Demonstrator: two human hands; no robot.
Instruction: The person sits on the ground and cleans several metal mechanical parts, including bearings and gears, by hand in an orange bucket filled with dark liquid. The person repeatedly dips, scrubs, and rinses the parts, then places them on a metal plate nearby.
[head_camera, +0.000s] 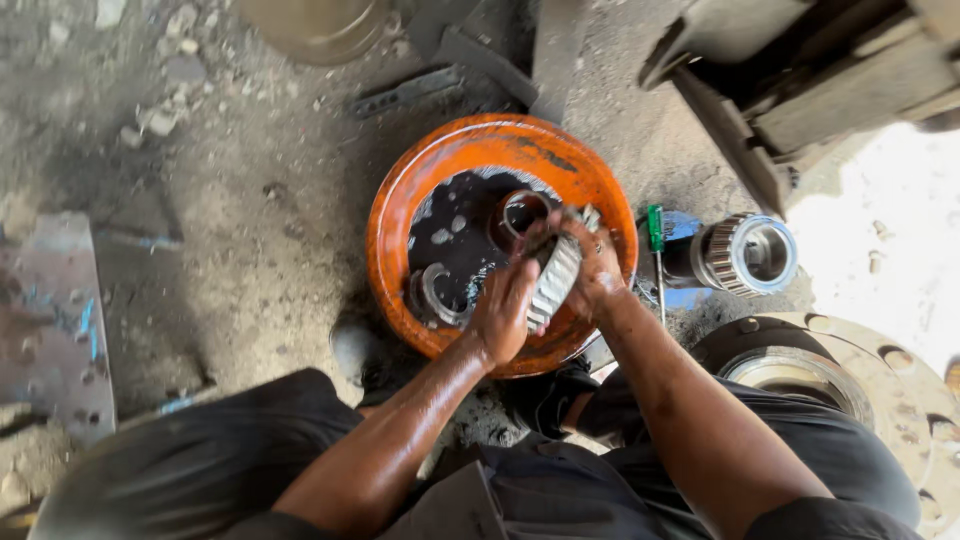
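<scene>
A toothed metal gear ring (556, 277) is held edge-up over an orange basin (395, 215) of dark liquid. My left hand (503, 308) grips its near side and my right hand (590, 262) grips the far side; both are wet and oily. In the liquid lie a ring-shaped part (520, 211) and a curved metal part (436, 292).
A roller bearing on a shaft (745, 255) and a green-handled screwdriver (657, 240) lie right of the basin. A large round flange (850, 370) sits at lower right. Metal plates (50, 320) lie on the dirt floor at left, and scrap metal sits at the top.
</scene>
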